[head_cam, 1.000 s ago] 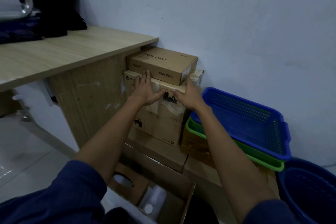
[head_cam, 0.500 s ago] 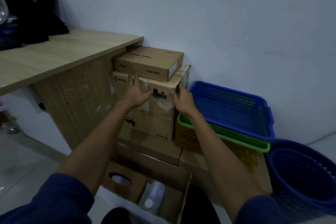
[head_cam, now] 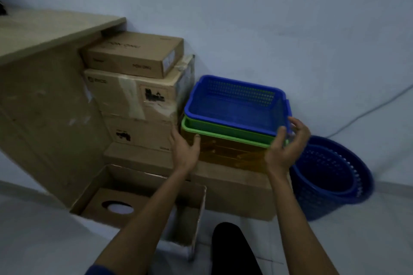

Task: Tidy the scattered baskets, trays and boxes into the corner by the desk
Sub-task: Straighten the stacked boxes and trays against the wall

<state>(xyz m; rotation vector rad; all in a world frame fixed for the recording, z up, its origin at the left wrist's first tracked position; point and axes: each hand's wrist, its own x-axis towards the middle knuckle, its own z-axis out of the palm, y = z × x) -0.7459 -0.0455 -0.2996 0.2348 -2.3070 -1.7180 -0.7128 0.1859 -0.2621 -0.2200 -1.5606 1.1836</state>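
The desk fills the far left, its side panel forming one wall of the corner. Tucked against that panel stands a stack of boxes, the flat top one slid partly under the desktop, probably so the pile uses the dead space and cannot tip leftward. In front, on the floor, an open carton lies with its flaps up, set apart from the stack and seemingly not yet dealt with.

The left hand is open, fingers spread, pressed flat against the left end of an orange box just under the green tray. The blue tray nests inside the green one, which saves room and keeps the pair steady. The right hand is wide too, thumb at the trays' right front corner and fingers curled round behind it; whether it grips or merely steadies, I cannot tell. Both hands bracket the pile, likely to square it against the boxes and wall.

At far right two round blue baskets sit nested on the floor, just beside the trays' stack, close to the wall.
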